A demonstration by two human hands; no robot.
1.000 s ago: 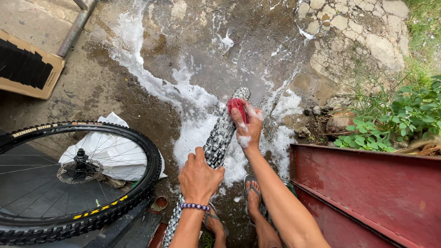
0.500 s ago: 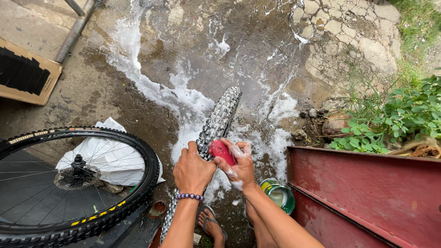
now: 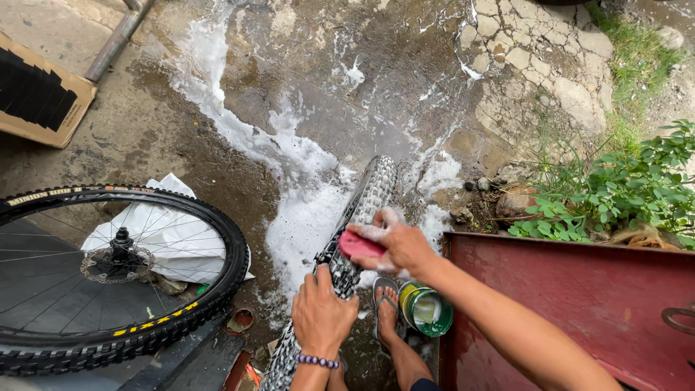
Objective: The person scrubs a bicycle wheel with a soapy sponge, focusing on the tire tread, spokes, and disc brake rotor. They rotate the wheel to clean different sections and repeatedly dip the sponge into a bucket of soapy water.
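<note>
We see the left hand [image 3: 321, 313] low in the centre of the frame, fingers wrapped around the knobby bicycle tyre [image 3: 355, 230] that runs upright from the bottom edge toward the middle. Just above it, the right hand [image 3: 397, 242], soapy, is clenched on a red brush [image 3: 360, 246] pressed against the tyre's tread. Foam [image 3: 297, 195] spreads over the wet concrete ground [image 3: 376, 80] behind the tyre. Below the right forearm a green can [image 3: 427, 310] stands beside a foot in a sandal [image 3: 386, 313]. At the lower left lies a spoked wheel [image 3: 108, 271] with a black tyre, resting over a white cloth [image 3: 190, 239]. A red metal panel [image 3: 579, 304] fills the lower right, with green plants [image 3: 622, 192] above it. A cardboard box [image 3: 40, 98] sits at the upper left, near a pipe [image 3: 116, 40]
</note>
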